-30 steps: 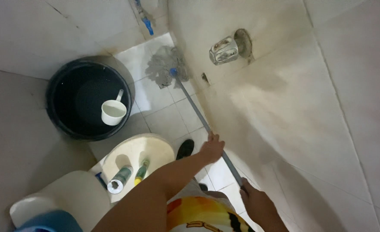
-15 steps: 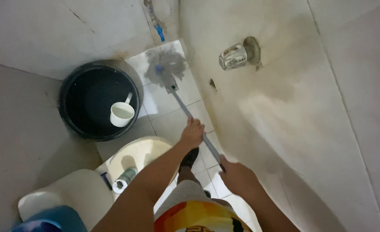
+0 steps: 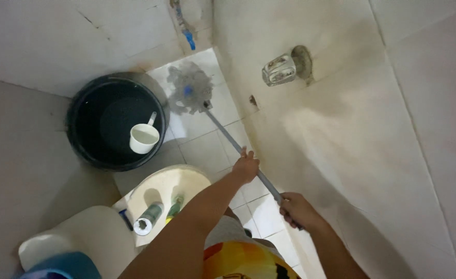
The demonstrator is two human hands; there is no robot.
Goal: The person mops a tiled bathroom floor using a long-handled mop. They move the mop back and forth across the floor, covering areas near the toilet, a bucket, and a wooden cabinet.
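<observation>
The mop handle (image 3: 233, 143) was hidden where the left hand (image 3: 246, 167) and right hand (image 3: 296, 208) closed around it, the blue object (image 3: 62, 266) at lower left was cut by the frame's bottom edge, and the bottles (image 3: 158, 214) on the toilet lid were too small to identify.

A round black bucket (image 3: 86, 139) stands on the tiled floor (image 3: 202, 150) in the corner, holding dark water, and a white scoop (image 3: 144, 138) with a short handle floats inside it. Near the bucket sits a pale toilet (image 3: 158, 188), with a grey spray can (image 3: 148, 218) and a green bottle (image 3: 173, 206) lying on its lid. A blue-tipped pipe (image 3: 185, 26) runs down the corner, and a clear knob tap (image 3: 279, 70) juts from the stained wall (image 3: 352, 134).
</observation>
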